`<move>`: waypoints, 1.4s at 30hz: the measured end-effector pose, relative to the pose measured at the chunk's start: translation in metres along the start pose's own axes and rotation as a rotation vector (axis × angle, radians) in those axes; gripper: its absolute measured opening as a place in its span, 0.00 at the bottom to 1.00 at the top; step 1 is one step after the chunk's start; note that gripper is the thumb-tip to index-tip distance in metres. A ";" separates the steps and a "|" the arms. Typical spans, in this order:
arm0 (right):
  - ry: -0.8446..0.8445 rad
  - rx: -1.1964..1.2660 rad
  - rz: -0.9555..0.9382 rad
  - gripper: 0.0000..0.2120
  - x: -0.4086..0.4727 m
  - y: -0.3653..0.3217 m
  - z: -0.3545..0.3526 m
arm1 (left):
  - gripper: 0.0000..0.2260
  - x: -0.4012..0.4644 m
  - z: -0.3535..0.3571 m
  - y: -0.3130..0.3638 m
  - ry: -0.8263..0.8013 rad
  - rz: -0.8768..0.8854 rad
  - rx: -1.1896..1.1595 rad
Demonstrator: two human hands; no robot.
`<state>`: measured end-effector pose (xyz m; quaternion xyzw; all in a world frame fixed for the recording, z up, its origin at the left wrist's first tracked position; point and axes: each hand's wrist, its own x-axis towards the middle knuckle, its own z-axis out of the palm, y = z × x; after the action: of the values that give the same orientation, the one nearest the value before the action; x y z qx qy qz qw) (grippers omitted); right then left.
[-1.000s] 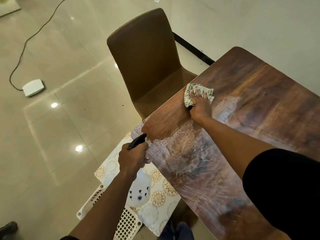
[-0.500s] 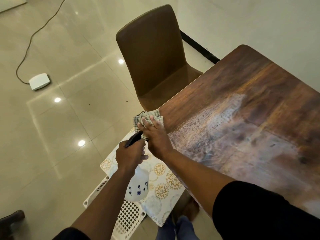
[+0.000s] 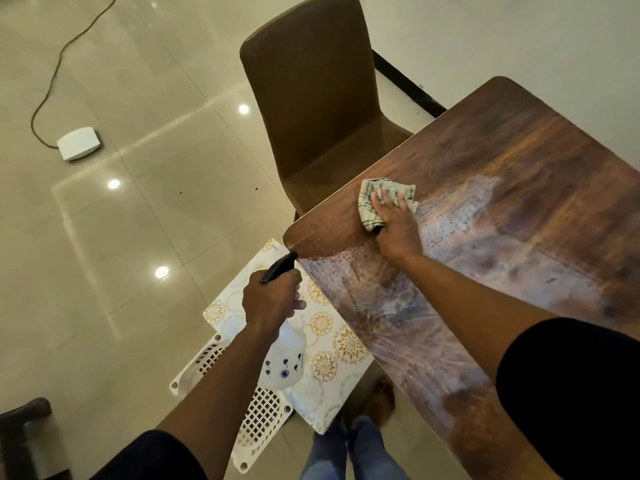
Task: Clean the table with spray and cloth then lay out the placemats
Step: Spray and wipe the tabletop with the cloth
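Observation:
A dark wooden table [image 3: 502, 140] fills the right side, its near half wet with spray droplets and smears. My right hand [image 3: 394, 223] presses a checked grey cloth [image 3: 372, 199] flat on the table close to its left edge. My left hand [image 3: 272, 301] hangs just off the table's corner, gripping a white spray bottle [image 3: 285, 363] with a black trigger head and small blue flowers on it. Under the bottle, white placemats [image 3: 329, 344] with gold floral circles lie on a white lattice basket [image 3: 256, 427] on the floor.
A brown chair [image 3: 311, 91] stands tucked against the table's left edge. On the tiled floor at far left lies a white box [image 3: 79, 143] with a cable. My legs in jeans [image 3: 346, 452] show below, and a dark furniture piece [image 3: 20, 431] at bottom left.
My right hand slid the cloth from mid-edge down to the table's near corner, then back along the edge toward the chair. My left hand kept the bottle almost still.

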<state>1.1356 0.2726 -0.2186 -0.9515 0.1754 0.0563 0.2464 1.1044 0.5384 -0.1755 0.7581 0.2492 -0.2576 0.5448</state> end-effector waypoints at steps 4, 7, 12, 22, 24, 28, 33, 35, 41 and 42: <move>0.043 -0.042 0.097 0.41 -0.004 -0.018 0.012 | 0.06 0.000 -0.009 -0.003 0.003 -0.005 -0.028; 0.047 -0.041 0.068 0.40 -0.020 -0.042 0.029 | 0.07 -0.001 -0.015 -0.004 0.005 0.005 -0.075; -0.052 0.022 -0.287 0.33 -0.043 -0.093 0.061 | 0.07 0.000 -0.021 -0.007 0.009 0.017 -0.090; -0.100 -0.011 -0.433 0.43 -0.061 -0.084 0.074 | 0.06 -0.008 -0.009 -0.011 -0.028 0.003 -0.039; -0.084 -0.002 -0.439 0.44 -0.084 -0.066 0.070 | 0.07 -0.013 -0.005 -0.011 -0.055 0.009 -0.032; -0.091 -0.009 -0.430 0.44 -0.135 -0.020 0.057 | 0.08 -0.025 0.002 -0.011 -0.126 0.009 -0.046; -0.051 -0.055 -0.363 0.48 -0.195 0.030 0.045 | 0.09 -0.038 0.002 -0.017 -0.191 0.003 -0.036; -0.039 -0.087 -0.329 0.50 -0.210 0.038 0.045 | 0.09 -0.041 -0.002 -0.021 -0.196 -0.005 -0.033; -0.061 -0.178 -0.368 0.48 -0.204 0.026 0.046 | 0.07 -0.043 -0.017 -0.031 -0.153 -0.026 -0.060; -0.074 -0.186 -0.387 0.47 -0.196 0.020 0.047 | 0.07 -0.042 -0.019 -0.031 -0.146 -0.027 -0.065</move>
<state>0.9442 0.3390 -0.2308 -0.9834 -0.0254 0.0587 0.1698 1.0548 0.5611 -0.1643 0.7159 0.2272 -0.3110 0.5823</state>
